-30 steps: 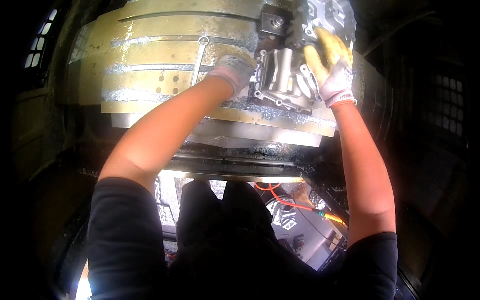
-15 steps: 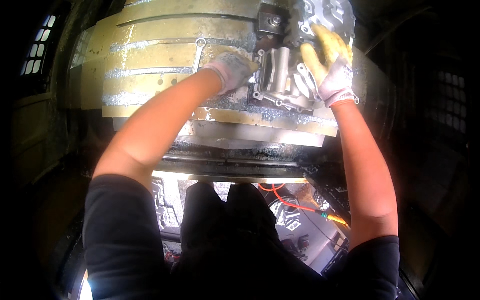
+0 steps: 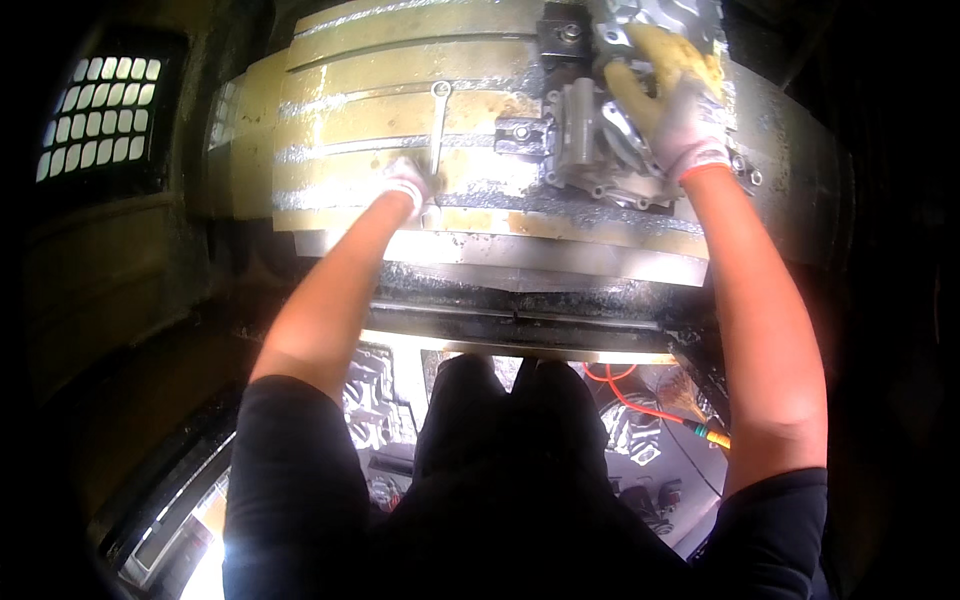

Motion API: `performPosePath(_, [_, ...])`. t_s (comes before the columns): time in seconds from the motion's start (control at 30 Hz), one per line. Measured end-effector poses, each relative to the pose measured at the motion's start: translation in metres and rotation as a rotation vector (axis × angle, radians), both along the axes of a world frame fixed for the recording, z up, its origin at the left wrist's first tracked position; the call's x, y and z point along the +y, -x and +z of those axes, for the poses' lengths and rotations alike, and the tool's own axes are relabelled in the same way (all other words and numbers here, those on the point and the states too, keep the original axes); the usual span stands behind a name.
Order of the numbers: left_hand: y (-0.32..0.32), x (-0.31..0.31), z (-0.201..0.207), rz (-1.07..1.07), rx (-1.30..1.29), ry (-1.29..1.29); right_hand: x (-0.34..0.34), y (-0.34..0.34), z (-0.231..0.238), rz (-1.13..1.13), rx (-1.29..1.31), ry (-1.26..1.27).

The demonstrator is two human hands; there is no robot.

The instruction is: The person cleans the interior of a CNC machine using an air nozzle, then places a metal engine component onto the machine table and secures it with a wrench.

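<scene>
My left hand [image 3: 408,180], gloved and smeared by motion, is at the lower part of a combination wrench [image 3: 438,125] lying on the slotted metal table [image 3: 350,115]. Whether its fingers are closed around the wrench cannot be made out. Farther right, my right hand [image 3: 675,100], in a yellow-palmed glove, rests on a silver metal casting [image 3: 580,130], thumb and fingers spread apart. A dark clamp block with a bolt [image 3: 521,134] sits against the casting's left side. Part of the casting is hidden beneath my right hand.
Another bolted clamp block [image 3: 568,35] stands behind, beside a second casting [image 3: 665,12] at the far edge. Below the table, more castings [image 3: 372,400] lie near my legs, with an orange hose [image 3: 640,405] at the right. A grid of lit openings [image 3: 100,115] is at the left.
My left hand has drawn back from the casting toward the wrench, uncovering the clamp block. The view has shifted left. My right hand stays on the casting.
</scene>
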State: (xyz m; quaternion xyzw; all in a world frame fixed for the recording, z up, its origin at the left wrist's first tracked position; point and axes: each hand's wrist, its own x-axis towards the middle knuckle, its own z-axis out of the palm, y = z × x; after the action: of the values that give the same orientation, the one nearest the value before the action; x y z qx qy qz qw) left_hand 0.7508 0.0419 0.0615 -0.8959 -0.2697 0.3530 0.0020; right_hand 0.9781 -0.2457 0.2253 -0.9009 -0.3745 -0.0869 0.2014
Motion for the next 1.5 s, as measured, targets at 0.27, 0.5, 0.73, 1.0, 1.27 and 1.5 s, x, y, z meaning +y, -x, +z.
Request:
performPosePath(0.27, [0.017, -0.009, -0.048, 0.215, -0.262, 0.086, 0.008, 0.009, 0.012, -0.025, -0.005, 0.111])
performPosePath(0.5, [-0.019, -0.112, 0.102, 0.287, -0.907, 0.641, -0.025, 0.006, 0.023, -0.041, 0.103, -0.230])
performPosePath(0.73, [-0.102, -0.187, 0.240, -0.004, -0.772, 1.058, -0.061, 0.057, 0.029, 0.345, 0.299, -0.618])
performPosePath(1.0, [-0.250, -0.085, 0.192, 0.284, -1.328, 0.409, -0.097, -0.004, 0.032, -0.460, 1.213, -1.098])
performPosePath(1.27, [-0.361, -0.020, 0.120, -0.136, -0.956, 0.260, -0.065, -0.032, 0.007, -0.379, 1.082, -1.055])
performPosePath(1.5, [-0.360, -0.023, 0.115, 0.037, -1.083, 0.473, -0.063, -0.025, -0.004, -0.355, 0.943, -0.986])
